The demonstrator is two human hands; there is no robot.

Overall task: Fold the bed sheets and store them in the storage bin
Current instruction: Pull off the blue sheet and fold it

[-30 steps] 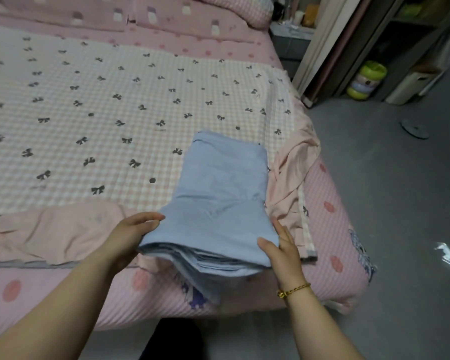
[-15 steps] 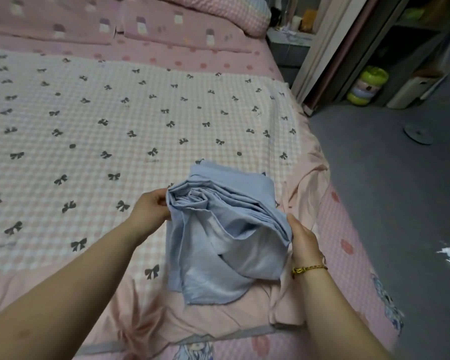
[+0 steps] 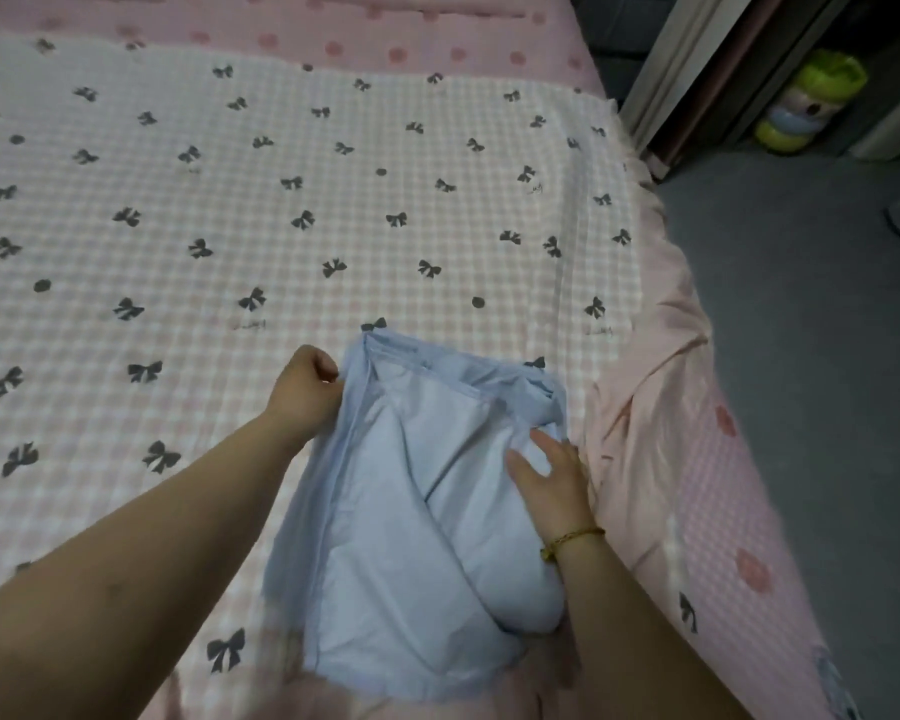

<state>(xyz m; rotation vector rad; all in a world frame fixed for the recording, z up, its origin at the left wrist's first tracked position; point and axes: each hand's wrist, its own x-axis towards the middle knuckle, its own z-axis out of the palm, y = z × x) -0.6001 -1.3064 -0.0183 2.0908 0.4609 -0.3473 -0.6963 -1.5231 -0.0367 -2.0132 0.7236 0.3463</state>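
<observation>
The blue sheet (image 3: 417, 537) lies loosely bunched near the bed's (image 3: 178, 252) right edge. Wide checked cover is free to its left, and grey floor (image 3: 801, 356) lies beyond the edge. The left hand (image 3: 307, 392) pinches its left hem; the right hand (image 3: 549, 480) presses flat on it. Stacked tubs (image 3: 806, 103) stand by the wall, contents unseen.

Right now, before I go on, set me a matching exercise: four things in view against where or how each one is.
Things
1. left hand
2. right hand
3. blue sheet
4. green stacked object

Places or states
a. off the bed, in the dark corner at upper right
b. laid on the blue fabric with fingers straight
c. loosely bunched on the bow-print cover
d. gripping the fabric's left edge

Pairs: 1-d, 2-b, 3-c, 4-a
</observation>
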